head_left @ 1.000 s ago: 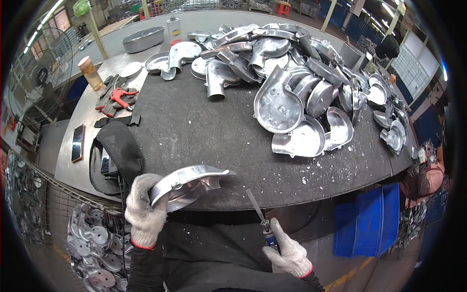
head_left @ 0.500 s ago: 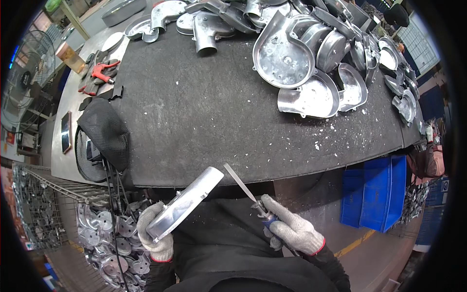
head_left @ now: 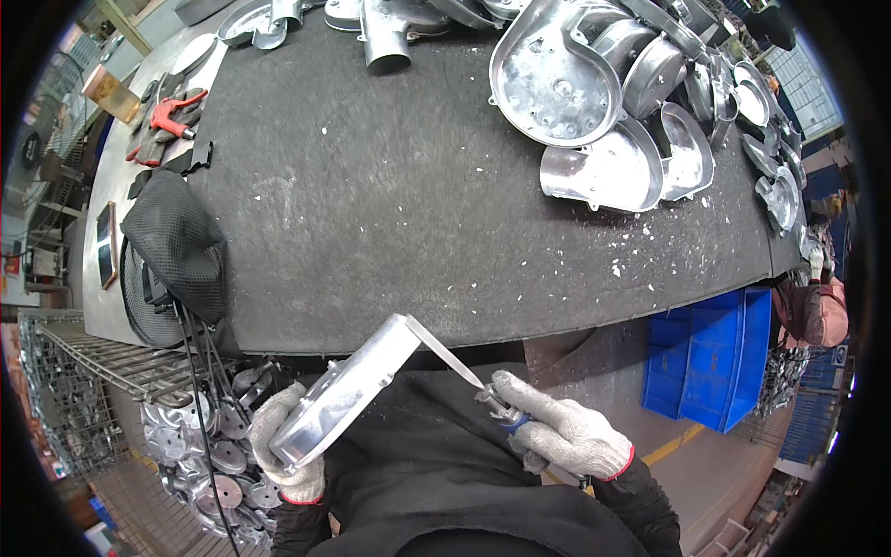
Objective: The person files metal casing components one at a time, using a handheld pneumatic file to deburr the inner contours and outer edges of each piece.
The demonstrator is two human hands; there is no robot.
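Note:
In my gloved left hand (head_left: 290, 446) is a silvery cast-metal housing (head_left: 345, 395), gripped at its lower end and tilted up to the right. My right hand (head_left: 568, 434), also in a white knit glove, is closed around the blue and metal handle of a file (head_left: 447, 353) with a long flat blade. The blade's tip is at the upper end of the housing and seems to touch its rim. Both hands are in front of the table's near edge, above my dark apron (head_left: 418, 436).
Similar metal housings (head_left: 557, 84) are piled at the back right of the dark mat (head_left: 371, 204), with metal chips scattered nearby. On the left lie a black mesh cap (head_left: 176, 241), a phone (head_left: 107, 245) and a red air gun (head_left: 170, 116). Blue bins (head_left: 710, 357) stand right; a wire basket (head_left: 139, 362) of parts, left.
The file's tip has come to the upper end of the housing, where a gap showed before. The table and its contents have shifted slightly in view.

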